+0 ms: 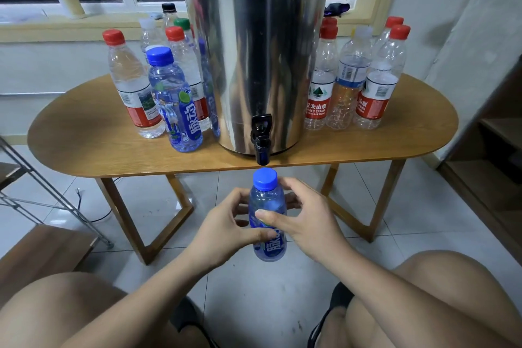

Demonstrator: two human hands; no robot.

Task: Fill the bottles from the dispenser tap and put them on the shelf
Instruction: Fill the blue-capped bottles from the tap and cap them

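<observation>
Two bare knees [440, 285] are seen nearest, with dark shoes [336, 308] on the tiled floor between them. Just beyond, a blue-labelled bottle [266, 199] is held upright in the air by both hands. The left hand [226, 230] is curled round its body from one side, and the right hand [308, 220] is wrapped round the other, thumb pressed on the front. Its blue cap [265, 178] is screwed on and sits just under the black tap [261, 138] – the way into the bottle is thus closed. The tap juts past the front edge of the wooden table [84, 144]. The steel dispenser [254, 37] stands at that edge's middle. Left of it, a second blue bottle [176, 102] is fronted to a cluster of clear bottles [130, 85]; more clear bottles [353, 79] are grouped near the right end. A metal rack [56, 200] is seen at the left and wooden shelving [494, 150] at the right – both off the table.
</observation>
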